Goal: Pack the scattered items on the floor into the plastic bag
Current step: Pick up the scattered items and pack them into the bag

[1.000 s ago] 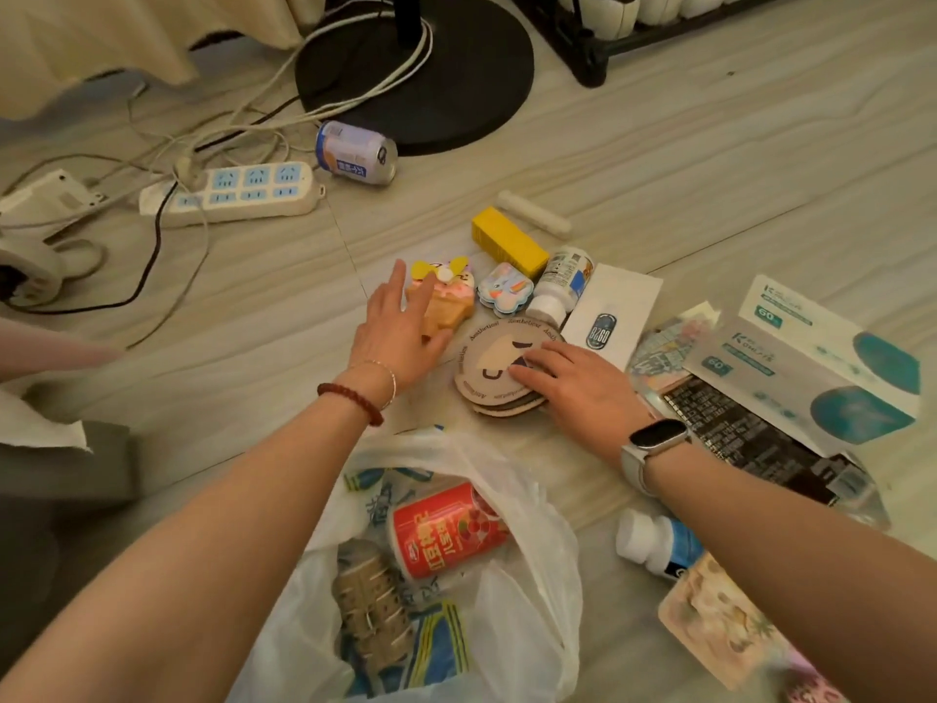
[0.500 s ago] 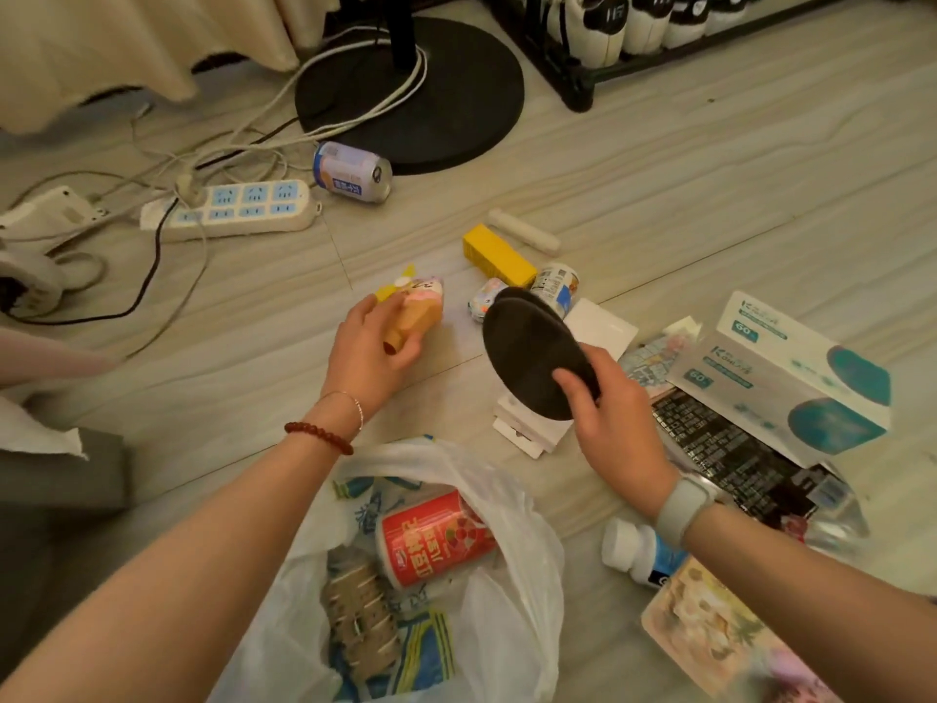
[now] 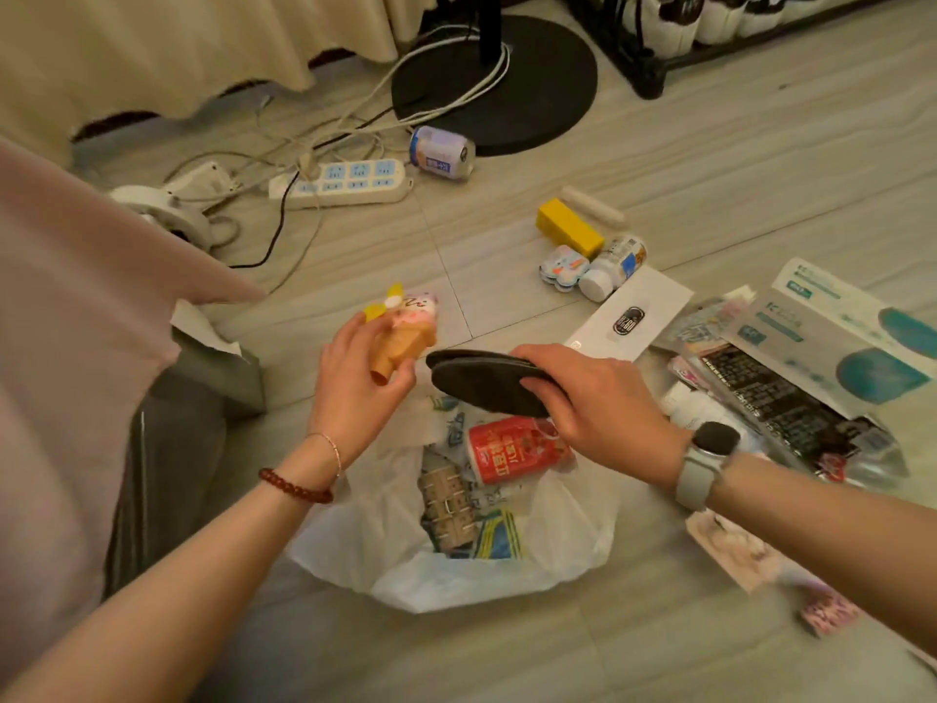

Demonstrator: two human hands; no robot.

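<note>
The white plastic bag [image 3: 568, 545] lies open on the floor below my hands, with a red can [image 3: 512, 451] and a patterned packet [image 3: 456, 515] inside. My left hand [image 3: 355, 388] holds an ice-cream-cone toy [image 3: 405, 332] just above the bag's far-left edge. My right hand [image 3: 593, 398] grips a stack of round dark coasters [image 3: 481, 378], tilted nearly flat over the bag's mouth. On the floor beyond lie a yellow box [image 3: 568, 228], a white stick [image 3: 590, 205], a small pastel toy [image 3: 563, 266], a pill bottle [image 3: 613, 266] and a white card box [image 3: 639, 317].
Mask boxes [image 3: 852, 332], dark packets [image 3: 781, 403] and a pink card [image 3: 735, 555] lie at the right. A power strip [image 3: 350, 182] with cables, a drink can [image 3: 441, 152] and a black fan base [image 3: 537, 83] sit farther back. My knee [image 3: 76, 398] is at the left.
My left hand picked up the cone toy and my right hand lifted the coasters off the floor. Both hands have drawn back to just above the bag's opening.
</note>
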